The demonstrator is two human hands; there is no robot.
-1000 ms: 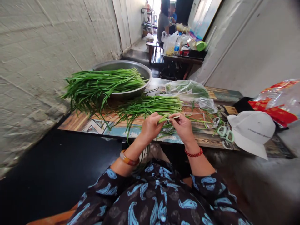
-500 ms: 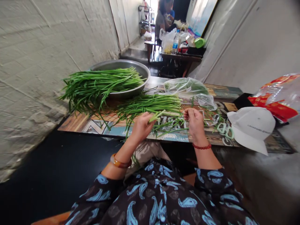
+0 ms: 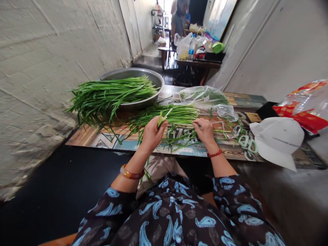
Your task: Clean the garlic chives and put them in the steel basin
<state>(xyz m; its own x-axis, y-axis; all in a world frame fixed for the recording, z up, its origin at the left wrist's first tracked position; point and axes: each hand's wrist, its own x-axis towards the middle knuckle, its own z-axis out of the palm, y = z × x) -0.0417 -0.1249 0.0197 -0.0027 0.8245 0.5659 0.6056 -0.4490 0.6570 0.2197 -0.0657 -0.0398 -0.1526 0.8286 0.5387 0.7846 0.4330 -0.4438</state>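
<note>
My left hand is closed around a few garlic chives, their pale stem ends poking up past the thumb and green leaves trailing below the wrist. To its right, my right hand has thumb and fingertips pinched together by the stem ends of the pile; whatever may be between them is too small to make out. Just beyond both hands lies a pile of garlic chives on the table. Loose chive leaves are scattered in front of it. A larger bunch rests in a metal basin, leaves hanging over its left rim.
A clear plastic bag with greens lies behind the pile. Scissors with pale green handles, a white cap and a red-and-clear package are on the right. Farther back, a person is near another cluttered table.
My left hand has risen slightly, tipping the chive stems more upright. My right hand has moved left, closer to the pile's stem ends. The person in the background has shifted posture.
</note>
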